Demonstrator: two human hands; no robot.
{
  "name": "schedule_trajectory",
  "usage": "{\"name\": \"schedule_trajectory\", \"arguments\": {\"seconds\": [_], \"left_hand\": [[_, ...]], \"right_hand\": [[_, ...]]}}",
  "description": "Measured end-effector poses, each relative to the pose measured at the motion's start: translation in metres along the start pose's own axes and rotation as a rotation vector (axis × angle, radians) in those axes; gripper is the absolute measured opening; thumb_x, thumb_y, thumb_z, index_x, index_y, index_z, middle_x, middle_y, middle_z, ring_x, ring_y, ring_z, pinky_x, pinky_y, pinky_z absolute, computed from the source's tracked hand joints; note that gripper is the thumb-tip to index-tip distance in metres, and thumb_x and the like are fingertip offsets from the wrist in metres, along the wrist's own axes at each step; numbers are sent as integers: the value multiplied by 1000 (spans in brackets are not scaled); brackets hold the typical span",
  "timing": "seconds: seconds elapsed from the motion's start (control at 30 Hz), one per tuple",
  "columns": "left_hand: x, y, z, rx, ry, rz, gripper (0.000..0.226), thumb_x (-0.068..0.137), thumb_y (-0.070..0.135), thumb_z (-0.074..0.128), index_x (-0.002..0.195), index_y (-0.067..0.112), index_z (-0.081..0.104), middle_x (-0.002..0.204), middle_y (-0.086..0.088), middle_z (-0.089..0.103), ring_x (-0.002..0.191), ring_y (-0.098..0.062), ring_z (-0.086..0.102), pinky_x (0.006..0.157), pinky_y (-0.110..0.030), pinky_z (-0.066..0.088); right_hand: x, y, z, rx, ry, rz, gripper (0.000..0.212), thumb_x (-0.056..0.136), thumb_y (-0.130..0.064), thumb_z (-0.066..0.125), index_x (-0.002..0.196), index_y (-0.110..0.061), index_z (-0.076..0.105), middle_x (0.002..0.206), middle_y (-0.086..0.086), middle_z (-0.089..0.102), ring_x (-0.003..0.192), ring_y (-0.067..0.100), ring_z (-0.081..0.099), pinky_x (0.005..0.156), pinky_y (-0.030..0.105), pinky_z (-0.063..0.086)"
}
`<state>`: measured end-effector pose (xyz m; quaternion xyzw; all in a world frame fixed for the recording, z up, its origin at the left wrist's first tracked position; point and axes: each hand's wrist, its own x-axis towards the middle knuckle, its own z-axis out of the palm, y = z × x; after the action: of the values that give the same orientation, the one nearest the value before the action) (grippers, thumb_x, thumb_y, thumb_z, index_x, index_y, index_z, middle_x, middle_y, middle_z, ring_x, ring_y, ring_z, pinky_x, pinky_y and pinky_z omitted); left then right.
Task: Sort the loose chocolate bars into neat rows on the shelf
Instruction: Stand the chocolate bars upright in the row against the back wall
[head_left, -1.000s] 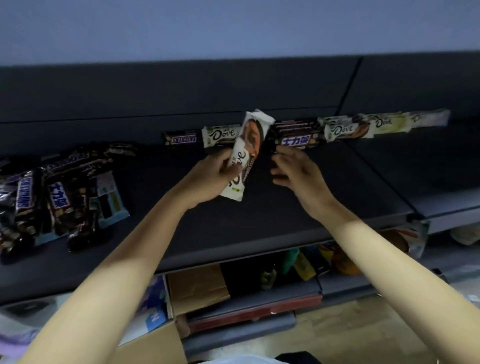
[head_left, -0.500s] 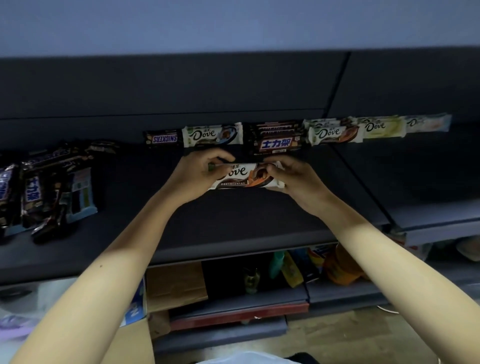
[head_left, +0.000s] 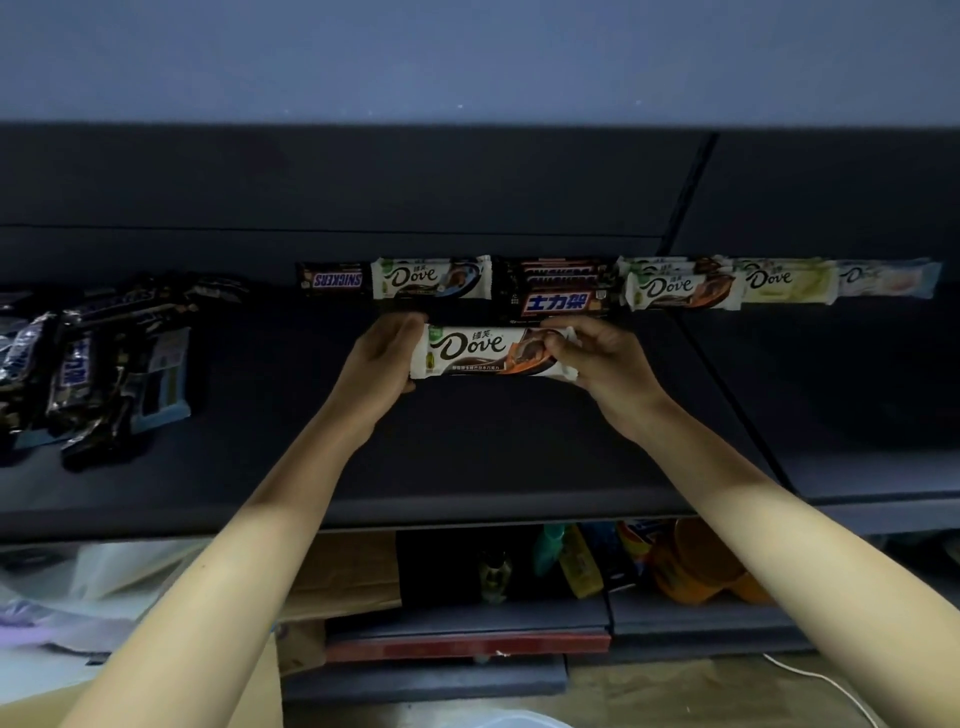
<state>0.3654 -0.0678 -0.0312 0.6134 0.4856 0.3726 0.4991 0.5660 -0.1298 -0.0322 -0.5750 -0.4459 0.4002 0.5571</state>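
Two bare arms fill the near part of the view. The left forearm (head_left: 249, 545) and the right forearm (head_left: 753, 519) are smooth and slim, broad at the near edge and narrowing to the wrists. The left hand (head_left: 382, 358) and the right hand (head_left: 597, 364) are bare as well, and knuckles and finger creases show faintly in the dim light. The nails are too blurred to describe. Between the arms, at the near edge, is a pale rounded patch (head_left: 498, 721), perhaps clothing, but this is unclear.
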Motion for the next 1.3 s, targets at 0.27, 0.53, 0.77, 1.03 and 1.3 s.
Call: {"name": "schedule_trajectory", "arguments": {"seconds": [0.27,0.53,0.77,1.03,1.3], "left_hand": [[4,7,31,-41,160,36,19,98,31,38,109,24,52,94,14,59,81,-1,58,69,-22,45],[-2,6,81,-80,129,33,19,98,29,38,107,23,53,92,12,59,80,-5,59,68,-22,45],[-8,2,67,-59,214,4,15,97,24,43,104,27,55,91,15,60,82,-2,60,68,-21,45],[-20,-13,11,24,333,-28,16,96,23,43,103,29,56,96,13,61,85,-2,59,80,-26,45],[-11,-23,-40,439,260,55,19,94,17,48,107,22,61,100,11,59,91,-4,55,71,-9,39]], "right_hand": [[-5,-1,-40,33,85,-9,19,89,-5,58,90,-23,65,94,2,67,90,13,64,95,39,50],[-17,6,-93,13,174,5,19,89,-4,57,91,-21,65,102,9,65,99,20,62,97,42,49],[-4,6,-82,8,94,12,17,89,-5,58,90,-21,65,92,-1,65,89,11,62,93,35,51],[55,2,-8,-281,74,-151,8,88,-15,60,94,-19,64,91,-8,60,89,6,56,80,18,43],[112,4,60,-623,24,-351,18,92,-13,53,105,-3,61,106,7,63,95,14,56,68,11,30]]}}
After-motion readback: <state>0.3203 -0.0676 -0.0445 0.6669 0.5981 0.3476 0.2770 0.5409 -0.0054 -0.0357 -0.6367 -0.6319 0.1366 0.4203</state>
